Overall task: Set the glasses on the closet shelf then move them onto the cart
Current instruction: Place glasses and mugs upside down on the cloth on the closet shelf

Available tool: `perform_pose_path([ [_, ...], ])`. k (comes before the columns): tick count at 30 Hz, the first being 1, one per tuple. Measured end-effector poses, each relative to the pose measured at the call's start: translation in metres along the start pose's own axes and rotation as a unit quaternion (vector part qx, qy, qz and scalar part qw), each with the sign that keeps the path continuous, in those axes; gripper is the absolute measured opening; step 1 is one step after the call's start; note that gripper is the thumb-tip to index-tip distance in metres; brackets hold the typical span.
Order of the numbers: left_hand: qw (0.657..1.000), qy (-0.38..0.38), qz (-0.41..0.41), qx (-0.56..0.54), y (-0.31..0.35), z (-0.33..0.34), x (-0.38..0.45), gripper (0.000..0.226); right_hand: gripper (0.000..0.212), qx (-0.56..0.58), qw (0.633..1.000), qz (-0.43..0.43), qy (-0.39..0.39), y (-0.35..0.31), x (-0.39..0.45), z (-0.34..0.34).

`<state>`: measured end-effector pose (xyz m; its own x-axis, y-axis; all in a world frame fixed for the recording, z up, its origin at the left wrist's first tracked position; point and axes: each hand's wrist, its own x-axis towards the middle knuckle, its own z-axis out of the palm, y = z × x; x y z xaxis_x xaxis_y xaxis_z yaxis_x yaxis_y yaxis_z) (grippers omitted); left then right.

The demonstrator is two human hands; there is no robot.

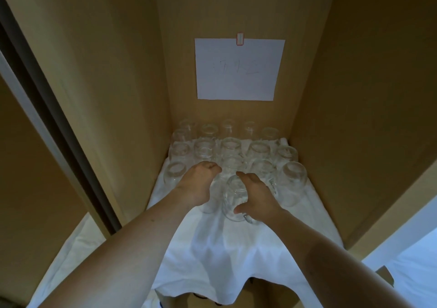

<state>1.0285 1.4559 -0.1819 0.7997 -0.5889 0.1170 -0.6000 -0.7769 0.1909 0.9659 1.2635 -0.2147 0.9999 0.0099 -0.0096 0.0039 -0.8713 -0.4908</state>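
Note:
Several clear glasses point(230, 148) stand upside down in rows at the back of the closet shelf, on a white cloth point(212, 248). My right hand point(256, 195) wraps around the nearest upside-down glass point(233, 196) at the front of the group. My left hand point(201, 182) is curled over another glass point(210, 201) just to the left of it; that glass is mostly hidden under the hand. Both forearms reach in from the bottom of the view.
Tan closet walls point(118, 95) close in on the left, right and back. A white paper sheet point(238, 69) hangs on the back wall. The cloth drapes over the shelf's front edge. A dark door frame point(47, 95) runs along the left.

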Motion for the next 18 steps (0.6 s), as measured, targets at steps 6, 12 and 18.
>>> perform_pose_path([
  [6, 1.000, 0.005, 0.003, -0.005, 0.001, 0.005, -0.001, 0.078, 0.113, -0.013, 1.000, -0.009, -0.005, 0.000, 0.002, -0.002],
  [12, 0.998, 0.000, -0.002, 0.060, 0.009, 0.007, -0.006, 0.086, 0.112, -0.055, 0.998, -0.011, -0.009, -0.003, -0.001, -0.001],
  [18, 0.993, -0.012, -0.061, 0.098, 0.025, 0.001, -0.016, 0.094, 0.112, -0.076, 0.997, -0.012, -0.022, -0.006, -0.011, -0.011],
])
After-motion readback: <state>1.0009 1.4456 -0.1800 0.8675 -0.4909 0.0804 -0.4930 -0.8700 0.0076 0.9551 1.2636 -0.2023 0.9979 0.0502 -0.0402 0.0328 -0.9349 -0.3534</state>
